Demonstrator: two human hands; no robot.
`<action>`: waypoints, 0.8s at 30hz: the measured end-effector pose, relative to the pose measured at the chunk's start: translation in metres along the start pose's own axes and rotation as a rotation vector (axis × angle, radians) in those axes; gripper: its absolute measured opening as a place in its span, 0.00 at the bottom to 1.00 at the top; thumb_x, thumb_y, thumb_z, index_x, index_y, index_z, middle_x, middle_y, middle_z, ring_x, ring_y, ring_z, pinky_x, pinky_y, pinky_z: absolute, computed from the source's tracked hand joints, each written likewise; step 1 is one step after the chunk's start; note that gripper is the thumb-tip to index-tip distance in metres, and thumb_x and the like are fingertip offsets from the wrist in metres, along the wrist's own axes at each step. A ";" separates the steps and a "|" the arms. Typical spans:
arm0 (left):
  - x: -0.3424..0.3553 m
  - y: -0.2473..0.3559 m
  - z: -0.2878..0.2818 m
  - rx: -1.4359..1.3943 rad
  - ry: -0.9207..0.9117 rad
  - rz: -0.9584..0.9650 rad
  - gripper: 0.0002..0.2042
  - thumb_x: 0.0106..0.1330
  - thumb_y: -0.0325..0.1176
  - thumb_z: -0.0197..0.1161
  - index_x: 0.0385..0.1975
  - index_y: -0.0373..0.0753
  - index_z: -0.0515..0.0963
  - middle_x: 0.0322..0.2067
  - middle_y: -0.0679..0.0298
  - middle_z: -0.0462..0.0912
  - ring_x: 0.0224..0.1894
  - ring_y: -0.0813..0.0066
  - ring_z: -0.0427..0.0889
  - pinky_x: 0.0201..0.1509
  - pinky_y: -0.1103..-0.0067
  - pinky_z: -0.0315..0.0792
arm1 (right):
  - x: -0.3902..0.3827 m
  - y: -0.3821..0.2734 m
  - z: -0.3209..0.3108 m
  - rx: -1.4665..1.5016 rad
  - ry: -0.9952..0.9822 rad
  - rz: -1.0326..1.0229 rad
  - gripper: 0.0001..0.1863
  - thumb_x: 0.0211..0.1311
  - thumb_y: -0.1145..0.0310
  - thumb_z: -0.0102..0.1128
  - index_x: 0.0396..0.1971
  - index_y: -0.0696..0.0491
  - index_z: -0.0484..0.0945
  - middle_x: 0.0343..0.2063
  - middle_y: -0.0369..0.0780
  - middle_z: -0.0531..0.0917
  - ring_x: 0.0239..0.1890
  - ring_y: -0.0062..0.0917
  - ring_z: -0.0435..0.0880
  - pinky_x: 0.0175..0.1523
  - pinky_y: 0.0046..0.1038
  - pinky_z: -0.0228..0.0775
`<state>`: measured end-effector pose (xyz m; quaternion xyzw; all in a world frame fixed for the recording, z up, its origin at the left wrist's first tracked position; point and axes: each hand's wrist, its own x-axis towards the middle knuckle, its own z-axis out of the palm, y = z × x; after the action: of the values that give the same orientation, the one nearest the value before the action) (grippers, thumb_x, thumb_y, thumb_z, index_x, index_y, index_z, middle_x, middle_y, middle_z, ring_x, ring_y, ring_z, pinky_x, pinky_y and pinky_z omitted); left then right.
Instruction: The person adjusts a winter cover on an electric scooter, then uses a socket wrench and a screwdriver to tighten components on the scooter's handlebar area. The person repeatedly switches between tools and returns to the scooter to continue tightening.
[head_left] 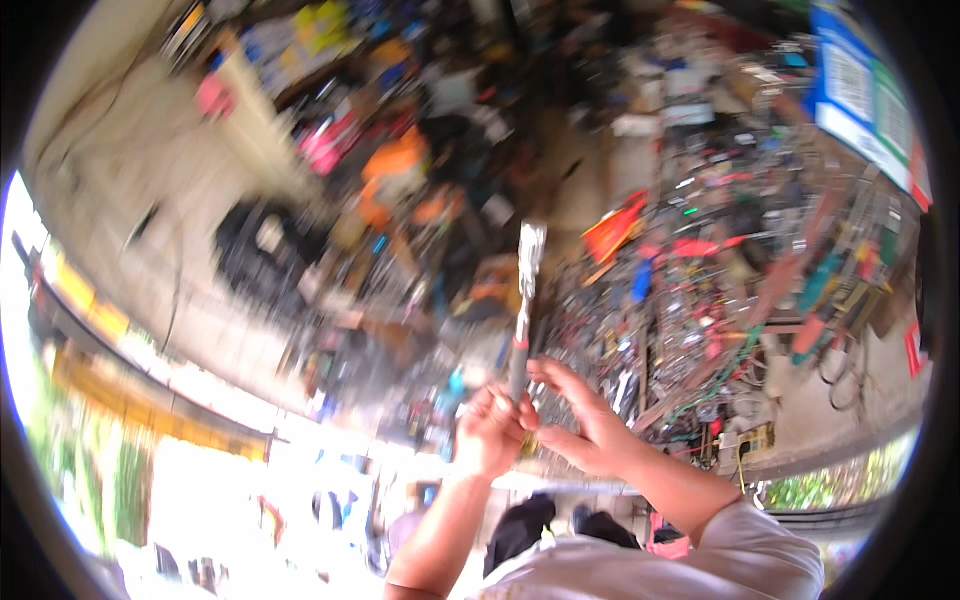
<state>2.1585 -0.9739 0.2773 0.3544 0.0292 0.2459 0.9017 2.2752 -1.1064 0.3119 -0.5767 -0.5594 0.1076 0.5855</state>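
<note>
A slim hand tool [523,300] stands nearly upright in front of me. Its handle is grey and red, and its upper end is shiny and silvery; motion blur hides its exact kind. Closed round the bottom of the handle is my left hand [488,437]. My right hand [597,428] is open just to the right of the handle, thumb and fingers apart, with the fingertips close to the tool. Whether they touch it I cannot tell.
Small tools and metal goods [690,300] lie densely spread at the right. An orange-red item [614,230] lies beyond the tool. Further left are an orange bundle [388,178] and a black heap [258,250]. A blue and green panel [855,95] stands far right.
</note>
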 end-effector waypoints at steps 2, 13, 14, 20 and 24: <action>-0.101 -0.016 -0.018 -0.061 0.337 0.093 0.08 0.72 0.35 0.57 0.45 0.38 0.75 0.39 0.61 0.81 0.41 0.70 0.80 0.47 0.74 0.73 | -0.013 -0.013 0.071 0.394 -0.224 0.172 0.25 0.68 0.67 0.58 0.62 0.59 0.65 0.45 0.46 0.82 0.46 0.32 0.83 0.51 0.28 0.73; -0.479 0.043 -0.032 0.488 1.342 0.755 0.24 0.64 0.22 0.51 0.63 0.38 0.64 0.59 0.52 0.72 0.61 0.63 0.71 0.64 0.69 0.66 | -0.195 -0.135 0.377 0.672 -1.050 -0.027 0.15 0.66 0.66 0.63 0.46 0.58 0.74 0.31 0.39 0.75 0.27 0.21 0.75 0.33 0.25 0.69; -0.526 0.050 -0.024 0.081 1.105 1.069 0.25 0.70 0.34 0.51 0.67 0.38 0.60 0.61 0.50 0.71 0.61 0.57 0.73 0.66 0.66 0.66 | -0.217 -0.153 0.402 0.656 -1.162 -0.100 0.14 0.66 0.66 0.63 0.46 0.58 0.74 0.30 0.38 0.76 0.27 0.20 0.75 0.33 0.25 0.69; -0.726 0.107 0.012 -0.115 1.530 1.251 0.20 0.72 0.45 0.57 0.18 0.46 0.62 0.09 0.73 0.53 0.08 0.83 0.52 0.12 0.80 0.48 | -0.348 -0.264 0.510 0.651 -1.826 0.113 0.12 0.68 0.68 0.58 0.45 0.59 0.74 0.21 0.38 0.75 0.23 0.19 0.71 0.28 0.26 0.65; -0.861 0.132 0.049 -0.245 1.676 1.551 0.24 0.72 0.50 0.55 0.14 0.48 0.59 0.08 0.75 0.49 0.08 0.83 0.47 0.12 0.80 0.46 | -0.371 -0.310 0.532 0.438 -2.087 -0.027 0.12 0.69 0.69 0.56 0.46 0.60 0.73 0.19 0.40 0.76 0.20 0.23 0.73 0.28 0.27 0.66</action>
<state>1.3588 -1.3212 0.2949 -0.0882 0.3699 0.8949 0.2335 1.5693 -1.1937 0.2071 -0.0751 -0.7590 0.6402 -0.0915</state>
